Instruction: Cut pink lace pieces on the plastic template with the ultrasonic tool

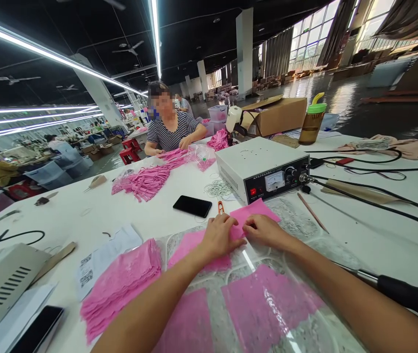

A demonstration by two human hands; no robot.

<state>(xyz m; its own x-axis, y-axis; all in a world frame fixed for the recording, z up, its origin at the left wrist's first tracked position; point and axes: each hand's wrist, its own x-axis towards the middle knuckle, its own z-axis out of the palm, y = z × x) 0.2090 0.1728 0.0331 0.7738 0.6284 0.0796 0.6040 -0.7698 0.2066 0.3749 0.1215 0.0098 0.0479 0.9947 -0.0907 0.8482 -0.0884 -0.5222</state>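
Pink fabric piece, thin, limp and probably light, lies at frame centre on the bench under the left hand and right hand, both grips flat, pressing not clasping; best pinched at a free corner.

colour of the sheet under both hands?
Pink: the sheet under the left hand and right hand, in the head view.

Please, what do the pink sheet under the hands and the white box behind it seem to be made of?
Pink sheet: probably thin fabric or nonwoven, matte; it lies limp and flat, with no shine. White box: painted sheet metal, it seems; smooth satin top, sharp folded edges, slotted vents in its side.
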